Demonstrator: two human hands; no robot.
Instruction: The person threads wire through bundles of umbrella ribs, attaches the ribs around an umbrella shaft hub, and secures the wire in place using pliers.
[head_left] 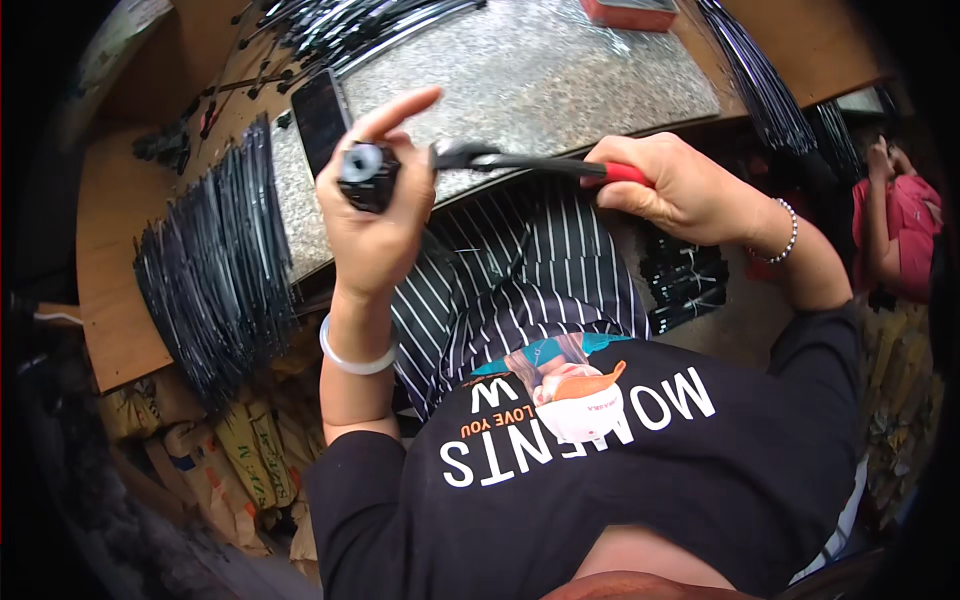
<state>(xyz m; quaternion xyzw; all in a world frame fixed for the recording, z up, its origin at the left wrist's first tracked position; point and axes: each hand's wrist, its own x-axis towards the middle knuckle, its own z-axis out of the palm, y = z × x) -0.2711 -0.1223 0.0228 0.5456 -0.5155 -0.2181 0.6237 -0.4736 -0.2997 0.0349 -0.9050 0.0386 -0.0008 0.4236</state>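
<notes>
My left hand (372, 235) is wrapped round a small black part (368, 190) with a round grey end facing up. Its index finger stretches out to the right above the part. My right hand (670, 188) is closed round the red grip of a long dark hand tool (545, 163) that looks like pliers. The tool lies level across the front of me, its dark, blurred head right beside the thumb of my left hand. Whether the head touches the part or thumb, I cannot tell. Both hands are over the near edge of the speckled stone slab (560, 70).
A phone (320, 118) lies near the slab's left side. Thin black rods form a dense row (220, 260) on the wooden table at left, with more bundles (350, 30) at the back and right. A red tray (630, 12) stands far back. Another person (895, 215) is at right.
</notes>
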